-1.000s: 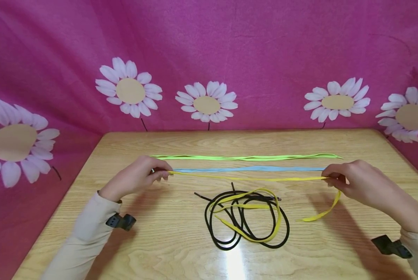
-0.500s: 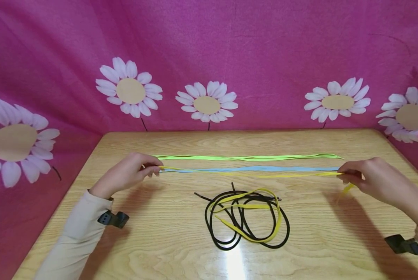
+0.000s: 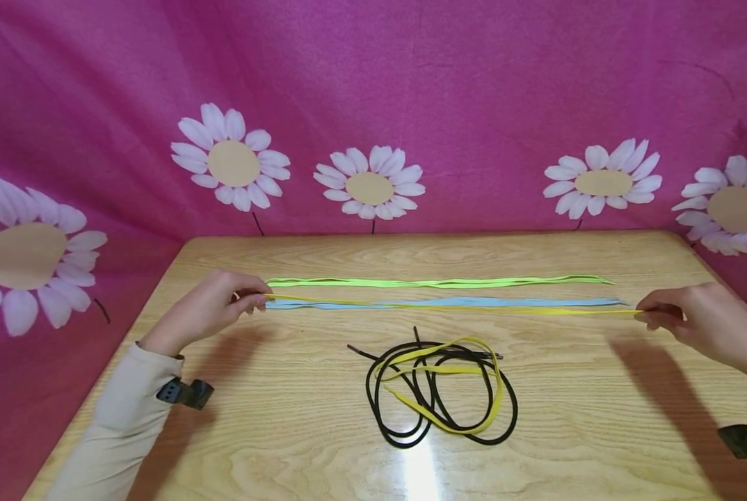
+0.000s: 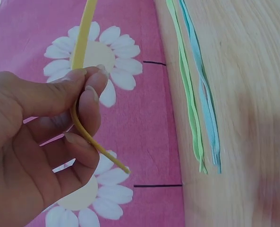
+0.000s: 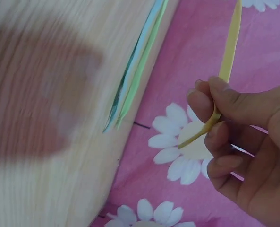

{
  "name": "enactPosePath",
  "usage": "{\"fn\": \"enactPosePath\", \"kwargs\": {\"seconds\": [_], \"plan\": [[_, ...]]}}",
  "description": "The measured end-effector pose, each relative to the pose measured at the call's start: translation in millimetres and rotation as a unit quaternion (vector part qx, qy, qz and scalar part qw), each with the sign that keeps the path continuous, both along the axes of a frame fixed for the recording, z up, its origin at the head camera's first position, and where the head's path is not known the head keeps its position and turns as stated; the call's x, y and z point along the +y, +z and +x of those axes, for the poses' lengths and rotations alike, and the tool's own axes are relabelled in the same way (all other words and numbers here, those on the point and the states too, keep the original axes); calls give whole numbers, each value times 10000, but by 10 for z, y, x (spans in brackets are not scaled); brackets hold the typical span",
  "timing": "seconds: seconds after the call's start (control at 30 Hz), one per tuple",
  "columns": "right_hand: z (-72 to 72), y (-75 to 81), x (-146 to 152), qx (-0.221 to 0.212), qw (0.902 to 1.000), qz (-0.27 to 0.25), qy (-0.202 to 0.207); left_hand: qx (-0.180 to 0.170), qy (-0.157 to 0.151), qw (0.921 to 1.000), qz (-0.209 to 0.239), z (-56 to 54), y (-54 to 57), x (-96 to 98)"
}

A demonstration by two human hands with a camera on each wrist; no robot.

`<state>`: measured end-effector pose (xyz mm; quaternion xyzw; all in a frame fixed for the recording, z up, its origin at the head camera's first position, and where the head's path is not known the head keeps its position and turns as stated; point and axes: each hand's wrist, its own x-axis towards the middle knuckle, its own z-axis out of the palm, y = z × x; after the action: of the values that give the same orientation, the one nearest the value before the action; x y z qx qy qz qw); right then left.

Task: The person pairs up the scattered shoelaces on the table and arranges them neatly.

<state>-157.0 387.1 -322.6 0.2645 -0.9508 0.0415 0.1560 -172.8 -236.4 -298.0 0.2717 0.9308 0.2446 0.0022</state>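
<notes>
A flat yellow shoelace (image 3: 536, 311) is stretched nearly straight between my two hands, above the wooden table. My left hand (image 3: 207, 306) pinches it near one end between thumb and fingers; a short tail of the lace (image 4: 106, 157) hangs past the fingers in the left wrist view. On the other side my right hand (image 3: 702, 316) pinches the lace near its opposite end, with a short tip (image 5: 192, 138) sticking out below the thumb. Behind the stretched lace lie a light blue shoelace (image 3: 467, 301) and, farther back, a neon green shoelace (image 3: 436, 283), both laid out lengthwise.
Nearer the person, a black round shoelace (image 3: 373, 403) lies in loose loops, tangled with another yellow shoelace (image 3: 494, 403). The wooden table (image 3: 286, 431) ends at the back against a pink cloth (image 3: 474, 90) printed with daisies.
My hands have moved apart, left hand leftward and right hand rightward, drawing the yellow shoelace out longer. The tail that hung from the right hand has shortened. The tangled laces have stayed put.
</notes>
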Motion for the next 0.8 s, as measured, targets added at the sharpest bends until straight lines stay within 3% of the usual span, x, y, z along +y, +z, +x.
{"fn": "enactPosePath", "kwargs": {"seconds": [0.3,0.47,0.63,0.8], "plan": [[-55,-35,122,29,9995,82,-311,180,-1,9998,7,-47,-60,-114],[-105,-92,171,6,9989,63,-466,78,53,9999,59,-87,-127,-158],[-190,-151,201,-89,9993,45,-360,-20,69,9998,177,-143,-235,-168],[-246,-228,218,-205,9987,47,-458,-267,329,9989,192,-186,-336,-139]]}}
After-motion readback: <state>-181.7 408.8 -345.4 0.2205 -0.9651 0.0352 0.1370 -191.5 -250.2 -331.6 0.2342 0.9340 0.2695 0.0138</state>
